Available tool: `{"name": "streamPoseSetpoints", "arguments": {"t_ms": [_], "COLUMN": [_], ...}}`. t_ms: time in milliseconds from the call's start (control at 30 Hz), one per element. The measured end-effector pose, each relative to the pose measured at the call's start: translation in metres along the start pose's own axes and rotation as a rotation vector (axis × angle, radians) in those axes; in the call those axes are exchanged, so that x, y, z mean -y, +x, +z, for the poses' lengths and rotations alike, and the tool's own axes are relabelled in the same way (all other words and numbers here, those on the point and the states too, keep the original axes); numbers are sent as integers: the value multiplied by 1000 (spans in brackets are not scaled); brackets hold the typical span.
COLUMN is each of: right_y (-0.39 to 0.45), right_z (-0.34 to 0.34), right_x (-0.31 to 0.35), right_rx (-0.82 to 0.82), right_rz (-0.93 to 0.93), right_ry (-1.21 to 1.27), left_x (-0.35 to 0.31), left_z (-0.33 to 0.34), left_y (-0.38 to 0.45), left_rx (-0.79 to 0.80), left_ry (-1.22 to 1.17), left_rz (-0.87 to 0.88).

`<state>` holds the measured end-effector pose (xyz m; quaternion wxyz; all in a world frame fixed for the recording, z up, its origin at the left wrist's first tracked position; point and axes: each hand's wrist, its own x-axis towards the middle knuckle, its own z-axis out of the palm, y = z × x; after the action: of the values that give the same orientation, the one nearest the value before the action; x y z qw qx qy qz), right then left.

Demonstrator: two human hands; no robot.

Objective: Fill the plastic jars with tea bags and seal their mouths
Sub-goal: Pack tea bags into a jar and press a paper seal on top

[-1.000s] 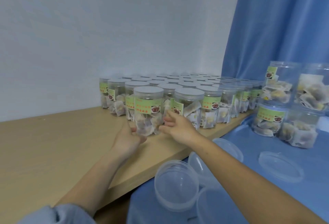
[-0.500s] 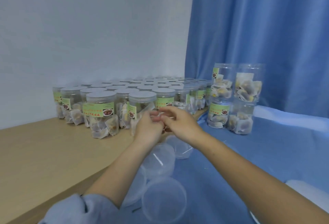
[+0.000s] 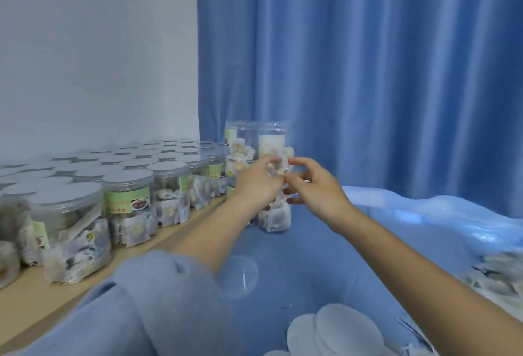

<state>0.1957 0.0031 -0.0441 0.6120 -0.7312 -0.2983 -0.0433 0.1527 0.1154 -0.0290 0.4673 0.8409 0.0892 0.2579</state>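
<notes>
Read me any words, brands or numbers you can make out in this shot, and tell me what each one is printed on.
None can be quoted.
Green label on a lidded jar: red lettering beside a food picture, too blurred to read.
Labels on the other jars, including the stacked jars on the blue cloth: too small or blurred.

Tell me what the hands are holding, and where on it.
Cannot be told: left hand and right hand meet fingertip to fingertip before the stacked jars, blurred.

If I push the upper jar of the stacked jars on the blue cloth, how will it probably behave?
The upper jar would probably tip or slide off easily: it stands on another jar, on soft blue cloth. It looks light, holding only tea bags. Its clear plastic wall may be slippery.
</notes>
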Motion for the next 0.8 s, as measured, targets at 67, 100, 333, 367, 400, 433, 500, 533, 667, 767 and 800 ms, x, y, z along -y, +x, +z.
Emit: {"name": "streamPoseSetpoints", "arguments": {"t_ms": [67, 100, 333, 367, 400, 433, 500, 533, 667, 767, 800], "right_y": [15, 22, 73, 80, 87, 93, 103, 107, 111, 105, 102], "right_z": [-12, -17, -26, -26, -27, -27, -26, -24, -19, -19, -20], "right_x": [-7, -11, -37, -39, -42, -44, -48, -51, -58, -53, -50], "right_rx": [-25, -39, -132, -152, -169, -179, -177, -176, -178, -163, -161], "right_rz": [1, -1, 6, 5, 4, 5, 16, 20, -19, -115, -156], "right_ry": [16, 20, -50, -66, -75, -79, -84, -90, -169, -272, -299], "left_x": [-8, -12, -12, -9, -5, -1, 5, 7, 13, 12, 10], "left_z": [7, 9, 13, 15, 17, 19, 23, 26, 32, 32, 32], "left_y": [28, 42, 128, 138, 147, 155, 165, 168, 164, 148, 141], "left_rx": [18, 19, -54, -77, -95, -100, -85, -89, -189, -179, -171], "left_ry": [71, 126, 362, 409, 461, 504, 541, 536, 474, 422, 410], "left_rz": [5, 4, 5, 32, 58, 72, 67, 70, 158, 249, 269]}}
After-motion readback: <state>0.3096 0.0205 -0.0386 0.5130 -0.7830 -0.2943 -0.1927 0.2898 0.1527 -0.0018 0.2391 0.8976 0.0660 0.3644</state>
